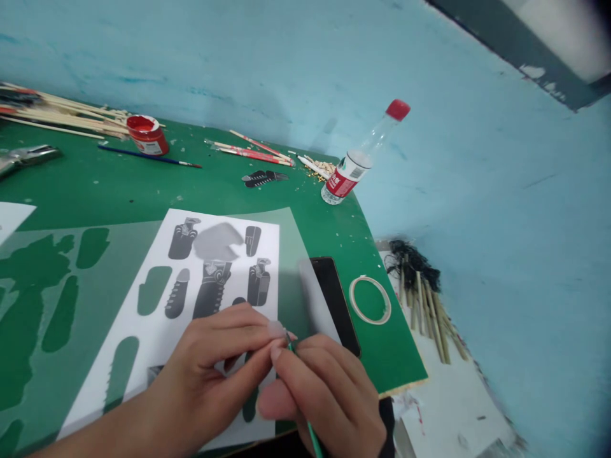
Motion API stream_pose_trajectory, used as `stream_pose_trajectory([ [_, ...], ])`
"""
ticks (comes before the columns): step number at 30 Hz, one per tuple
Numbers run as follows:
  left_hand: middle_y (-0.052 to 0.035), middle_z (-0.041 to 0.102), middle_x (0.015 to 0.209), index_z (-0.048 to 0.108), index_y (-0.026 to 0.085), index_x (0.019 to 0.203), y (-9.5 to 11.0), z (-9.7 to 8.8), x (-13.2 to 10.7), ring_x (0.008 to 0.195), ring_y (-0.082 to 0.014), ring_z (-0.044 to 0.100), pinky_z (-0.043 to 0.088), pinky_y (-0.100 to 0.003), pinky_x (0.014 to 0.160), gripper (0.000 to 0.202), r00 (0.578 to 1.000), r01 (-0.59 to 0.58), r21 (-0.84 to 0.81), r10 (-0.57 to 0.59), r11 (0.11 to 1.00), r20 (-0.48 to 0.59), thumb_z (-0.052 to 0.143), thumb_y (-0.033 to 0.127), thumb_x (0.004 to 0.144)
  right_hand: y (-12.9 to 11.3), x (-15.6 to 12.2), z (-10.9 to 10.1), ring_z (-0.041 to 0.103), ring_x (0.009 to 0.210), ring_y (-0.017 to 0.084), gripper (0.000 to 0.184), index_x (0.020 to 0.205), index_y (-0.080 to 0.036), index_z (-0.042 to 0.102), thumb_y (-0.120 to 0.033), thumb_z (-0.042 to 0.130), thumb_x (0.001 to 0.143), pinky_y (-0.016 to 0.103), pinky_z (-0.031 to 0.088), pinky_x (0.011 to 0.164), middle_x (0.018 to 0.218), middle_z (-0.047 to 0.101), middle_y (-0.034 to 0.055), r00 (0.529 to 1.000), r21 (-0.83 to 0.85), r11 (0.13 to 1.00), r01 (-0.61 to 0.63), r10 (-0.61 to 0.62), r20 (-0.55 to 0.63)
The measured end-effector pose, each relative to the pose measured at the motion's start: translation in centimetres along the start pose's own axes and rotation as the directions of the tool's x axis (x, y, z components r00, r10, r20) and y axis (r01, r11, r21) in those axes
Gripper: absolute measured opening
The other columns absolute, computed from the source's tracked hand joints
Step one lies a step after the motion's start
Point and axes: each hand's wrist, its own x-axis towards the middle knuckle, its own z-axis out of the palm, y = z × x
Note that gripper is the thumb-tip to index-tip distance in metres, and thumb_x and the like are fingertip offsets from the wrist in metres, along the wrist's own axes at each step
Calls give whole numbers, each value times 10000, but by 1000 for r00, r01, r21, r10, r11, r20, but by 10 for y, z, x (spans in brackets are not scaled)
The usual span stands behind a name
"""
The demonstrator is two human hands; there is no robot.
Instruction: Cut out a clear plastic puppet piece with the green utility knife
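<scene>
My right grip (329, 394) grasps a thin green tool (312, 439) above the near edge of the printed sheet (157, 340); my left grip (214, 369) pinches its tip. Several shapes in the sheet are cut out, and others are not yet cut.

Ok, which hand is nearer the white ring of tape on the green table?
Right. The right hand, gripping a thin green stick, is below and left of the white ring of tape, past the black phone. The left hand is farther left, over the printed sheet.

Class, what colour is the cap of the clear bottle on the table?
Red; the cap shows best in the head view.
</scene>
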Motion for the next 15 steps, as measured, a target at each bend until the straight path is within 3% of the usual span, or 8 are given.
stream_pose_trajectory([
  [11,6,874,868,865,215,999,-1,-1,-1,719,-99,793,654,-128,735,256,999,-46,30,46,998,-3,727,0,981,-3,-1,-4,789,675,178,248,1131,-178,740,-336,571,1218,295,650,707,747,787,16,1000,-15,1000,-19,19,17],
  [15,-6,875,874,875,197,995,-1,-3,-2,713,-93,780,650,-119,737,238,998,-55,39,55,998,2,735,5,988,-4,-4,3,762,638,179,239,1087,-169,753,-324,614,1205,306,634,681,730,775,17,997,-24,999,-26,25,-67],
])
